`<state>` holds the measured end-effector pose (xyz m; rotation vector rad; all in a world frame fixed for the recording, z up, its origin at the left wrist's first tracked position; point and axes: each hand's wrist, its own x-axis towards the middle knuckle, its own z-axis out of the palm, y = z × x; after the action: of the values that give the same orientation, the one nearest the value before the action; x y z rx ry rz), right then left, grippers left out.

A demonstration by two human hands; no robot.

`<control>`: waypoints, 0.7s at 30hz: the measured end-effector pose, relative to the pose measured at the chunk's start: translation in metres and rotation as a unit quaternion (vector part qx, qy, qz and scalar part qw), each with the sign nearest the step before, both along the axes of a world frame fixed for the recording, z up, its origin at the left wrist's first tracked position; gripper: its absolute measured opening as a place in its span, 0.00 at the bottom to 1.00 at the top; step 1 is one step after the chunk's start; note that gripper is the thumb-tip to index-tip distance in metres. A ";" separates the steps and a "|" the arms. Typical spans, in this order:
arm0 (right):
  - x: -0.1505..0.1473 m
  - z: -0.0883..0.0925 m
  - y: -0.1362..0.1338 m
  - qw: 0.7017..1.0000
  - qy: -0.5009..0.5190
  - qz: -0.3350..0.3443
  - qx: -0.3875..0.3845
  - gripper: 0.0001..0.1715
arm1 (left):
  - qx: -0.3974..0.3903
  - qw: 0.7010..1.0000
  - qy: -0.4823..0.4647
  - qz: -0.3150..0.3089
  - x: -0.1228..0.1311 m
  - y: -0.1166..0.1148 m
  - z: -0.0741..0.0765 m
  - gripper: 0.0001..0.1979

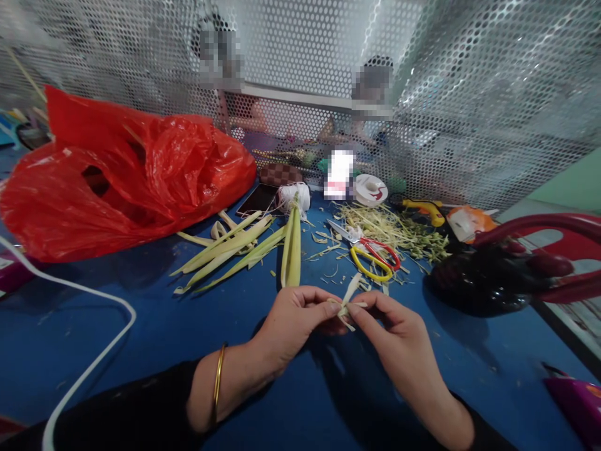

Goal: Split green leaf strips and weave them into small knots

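here, two hands (298, 318), one leaf-piece (346, 303)

The counter (493, 357) offers passage right of the right hand (399, 332). Scissors (364, 241) block straight ahead; a red plastic bag (197, 156) bars the far left.

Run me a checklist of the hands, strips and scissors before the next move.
1. Pale strip piece gripped: ok, pinched by left hand and right hand.
2. Piece firmly fastened where it crosses: cannot tell, fingertips partly cover it.
3. Long green strips laid out: ok, beyond the left hand.
4. Scissors out of the hands: ok, lying beyond them.
5. Blue tabletop cleared of scraps: not ok, bits lie around the scissors.
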<state>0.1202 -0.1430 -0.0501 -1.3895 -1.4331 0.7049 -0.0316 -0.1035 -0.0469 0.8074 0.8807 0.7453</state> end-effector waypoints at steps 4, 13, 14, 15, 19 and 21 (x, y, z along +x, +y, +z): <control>0.000 -0.002 0.000 0.999 -0.034 -0.002 0.013 0.09 | -0.004 1.000 -0.007 -0.005 -0.001 0.001 0.000 0.10; 0.002 -0.010 -0.007 0.991 -0.131 0.012 0.026 0.10 | 0.024 1.000 0.015 -0.007 0.000 0.001 0.003 0.10; 0.002 -0.009 -0.007 0.992 -0.126 0.012 0.023 0.10 | 0.029 0.999 0.017 -0.004 0.000 0.001 0.004 0.10; 0.001 -0.009 -0.006 0.993 -0.115 0.012 0.018 0.11 | 0.033 0.999 0.020 -0.001 0.000 0.001 0.004 0.10; -0.002 -0.004 -0.003 1.000 -0.028 0.008 -0.011 0.13 | 0.047 0.998 0.029 -0.003 0.001 0.001 0.004 0.09; -0.004 -0.003 -0.001 0.999 0.015 0.015 -0.034 0.13 | 0.048 0.998 0.030 -0.004 0.002 0.001 0.002 0.09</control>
<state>0.1164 -0.1443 -0.0530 -1.4064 -1.4213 0.7976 -0.0298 -0.1022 -0.0446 0.9216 0.9013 0.7640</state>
